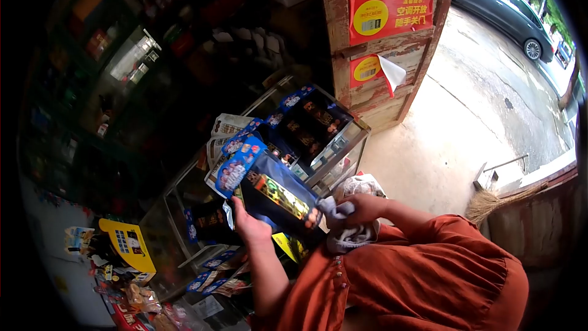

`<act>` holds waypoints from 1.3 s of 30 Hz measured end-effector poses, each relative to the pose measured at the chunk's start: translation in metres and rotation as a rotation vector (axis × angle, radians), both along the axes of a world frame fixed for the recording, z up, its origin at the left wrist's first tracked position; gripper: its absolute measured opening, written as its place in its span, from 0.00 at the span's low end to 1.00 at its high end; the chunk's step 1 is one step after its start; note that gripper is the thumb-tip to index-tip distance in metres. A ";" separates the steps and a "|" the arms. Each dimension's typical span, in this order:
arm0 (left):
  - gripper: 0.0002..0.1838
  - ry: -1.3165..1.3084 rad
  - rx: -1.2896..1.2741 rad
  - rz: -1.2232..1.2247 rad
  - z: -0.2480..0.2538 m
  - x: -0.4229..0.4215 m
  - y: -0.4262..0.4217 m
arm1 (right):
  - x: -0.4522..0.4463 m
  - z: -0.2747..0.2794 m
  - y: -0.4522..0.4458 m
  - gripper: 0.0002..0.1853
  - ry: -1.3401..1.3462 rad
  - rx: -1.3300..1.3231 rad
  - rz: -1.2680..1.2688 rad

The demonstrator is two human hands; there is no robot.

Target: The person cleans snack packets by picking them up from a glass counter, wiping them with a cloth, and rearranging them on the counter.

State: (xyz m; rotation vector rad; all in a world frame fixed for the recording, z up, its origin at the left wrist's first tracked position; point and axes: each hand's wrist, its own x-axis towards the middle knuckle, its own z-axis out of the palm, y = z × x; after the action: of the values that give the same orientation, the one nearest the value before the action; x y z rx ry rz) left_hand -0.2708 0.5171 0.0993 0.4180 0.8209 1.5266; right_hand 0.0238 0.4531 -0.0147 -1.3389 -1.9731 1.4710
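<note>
2 hands of yours are at 1 blue pack, which you hold tilted in front of your chest, over the near edge of the glass counter. Your left hand grips it by a side edge, thumb up, the other fingers hidden behind it. Your right hand is closed around a bunched grey cloth, held at the pack's bottom end; how firmly the cloth presses there, you cannot tell from this view. The pack's blue header points away from you, and a gold-green panel shows on its front. On the counter, 2 dark packs sit side by side near the corner closest to the door, and a printed sheet lies just beyond your pack's header. Left of the counter you have a yellow box, with bagged snacks below it. The door bears 3 red notices, the lowest peeling at a corner. To your right, a broom lies by the doorway, and a dark car stands outside.
</note>
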 end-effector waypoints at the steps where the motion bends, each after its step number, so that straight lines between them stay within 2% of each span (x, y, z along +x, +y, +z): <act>1: 0.27 -0.042 0.024 -0.052 -0.006 -0.010 0.013 | 0.017 0.003 0.007 0.32 0.007 -0.190 -0.025; 2: 0.27 -0.018 -0.003 -0.041 -0.016 -0.019 0.028 | 0.034 0.004 0.013 0.29 0.143 -0.369 -0.142; 3: 0.28 0.017 -0.078 -0.013 -0.025 -0.027 0.044 | 0.043 0.037 0.020 0.28 0.374 -0.451 -0.293; 5: 0.30 0.078 -0.212 0.052 -0.046 -0.042 0.079 | 0.078 0.033 0.044 0.32 0.597 -0.463 -0.264; 6: 0.31 0.104 -0.270 0.090 -0.058 -0.050 0.097 | 0.095 0.030 0.058 0.33 0.618 -0.406 -0.264; 8: 0.31 0.162 -0.339 0.113 -0.080 -0.070 0.128 | 0.124 0.033 0.086 0.38 0.773 -0.448 -0.356; 11: 0.34 0.996 -0.254 0.318 -0.116 -0.094 0.163 | 0.153 0.028 0.134 0.35 0.931 -0.388 -0.491; 12: 0.34 0.998 -0.260 0.324 -0.117 -0.088 0.166 | 0.157 0.032 0.148 0.33 0.973 -0.414 -0.543; 14: 0.33 1.002 -0.068 0.286 -0.118 -0.068 0.164 | 0.166 0.020 0.182 0.26 0.921 -0.414 -0.616; 15: 0.29 1.068 -0.163 0.119 -0.091 -0.046 0.155 | 0.168 0.008 0.199 0.26 0.881 -0.425 -0.643; 16: 0.27 1.330 -0.079 0.124 -0.110 -0.042 0.158 | 0.171 -0.004 0.211 0.26 0.840 -0.436 -0.670; 17: 0.26 1.429 -0.072 0.085 -0.110 -0.033 0.156 | 0.167 -0.008 0.218 0.26 0.841 -0.445 -0.664; 19: 0.26 1.608 -0.063 0.047 -0.104 -0.013 0.149 | 0.155 -0.006 0.231 0.23 0.674 -0.496 -0.733; 22: 0.26 1.548 -0.012 -0.013 -0.109 0.004 0.142 | 0.155 -0.044 0.251 0.22 0.532 -0.401 -0.721; 23: 0.25 1.511 -0.029 -0.011 -0.098 0.016 0.137 | 0.150 -0.029 0.248 0.21 0.435 -0.383 -0.754; 26: 0.25 1.744 0.069 -0.024 -0.118 0.021 0.130 | 0.152 -0.043 0.249 0.19 0.468 -0.363 -0.748; 34: 0.28 1.859 0.221 0.083 -0.134 0.027 0.117 | 0.157 -0.047 0.247 0.17 0.396 -0.445 -0.779; 37: 0.28 1.763 0.231 0.108 -0.126 0.029 0.115 | 0.148 -0.029 0.241 0.16 0.513 -0.450 -0.780; 39: 0.27 1.747 0.249 0.107 -0.120 0.031 0.111 | 0.146 -0.031 0.242 0.15 0.243 -0.447 -0.772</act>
State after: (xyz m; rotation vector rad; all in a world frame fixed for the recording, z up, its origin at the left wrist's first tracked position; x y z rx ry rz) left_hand -0.2402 0.6279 -0.0210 2.0303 1.9311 1.0553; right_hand 0.1698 0.6954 -0.0458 -1.7202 -0.8247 1.5874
